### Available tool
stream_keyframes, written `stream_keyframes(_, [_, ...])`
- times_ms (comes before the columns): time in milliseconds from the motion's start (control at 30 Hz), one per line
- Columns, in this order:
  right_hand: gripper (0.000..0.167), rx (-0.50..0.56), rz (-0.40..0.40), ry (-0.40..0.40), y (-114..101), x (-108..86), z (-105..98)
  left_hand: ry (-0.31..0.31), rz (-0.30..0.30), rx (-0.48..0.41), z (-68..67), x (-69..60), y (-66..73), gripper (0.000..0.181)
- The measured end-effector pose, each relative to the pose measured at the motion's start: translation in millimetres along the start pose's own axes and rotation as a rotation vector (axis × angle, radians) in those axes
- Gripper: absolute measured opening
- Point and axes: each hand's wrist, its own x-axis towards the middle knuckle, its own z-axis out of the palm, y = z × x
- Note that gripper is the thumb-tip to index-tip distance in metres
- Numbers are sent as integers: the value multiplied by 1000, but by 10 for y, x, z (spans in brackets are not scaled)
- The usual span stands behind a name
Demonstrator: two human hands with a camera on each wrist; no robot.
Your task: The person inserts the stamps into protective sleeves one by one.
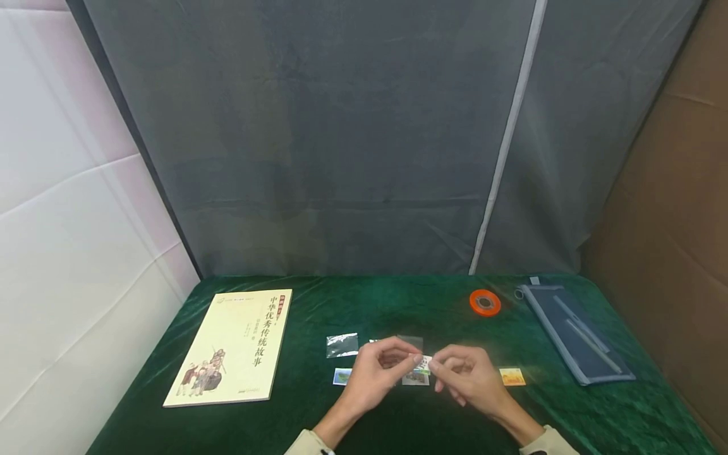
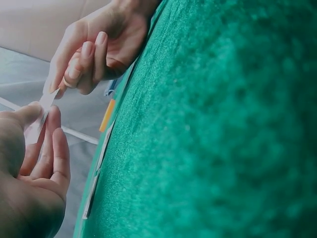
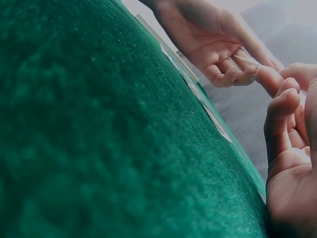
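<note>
The left hand (image 1: 375, 373) and the right hand (image 1: 472, 379) pinch one small white card (image 1: 424, 364) between them, each with its thumb and fingers at one edge. The wrist views show the card held up off the worktop (image 1: 387, 303), which has a soft green cloth on it. The two hands are very near each other, with only the card's short middle between them.

Under and behind the card lie a grey picture card (image 1: 416, 379) and a dark plastic sleeve (image 1: 411, 342). A blue and green picture card (image 1: 342, 376) is just beside the left hand, and a shiny see-through sleeve (image 1: 342, 345) lies behind it. An orange picture card (image 1: 513, 377) is near the right hand.

Green cloth shows between the left hand and the cream book (image 1: 244, 328), which lies near the left edge. A blue zip pouch (image 1: 546, 322) lies near the right edge. An orange disc (image 1: 485, 303) sits toward the back edge, with green cloth between it and the hands.
</note>
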Motion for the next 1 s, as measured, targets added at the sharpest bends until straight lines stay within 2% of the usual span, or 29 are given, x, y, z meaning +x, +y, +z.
stream_keyframes(400, [13, -19, -12, -7, -15, 6, 15, -11, -1, -44, 29, -4, 21, 11])
stream_keyframes(1000, [11, -40, 14, -4, -7, -13, 40, -3, 0, -25, 70, -27, 6, 11])
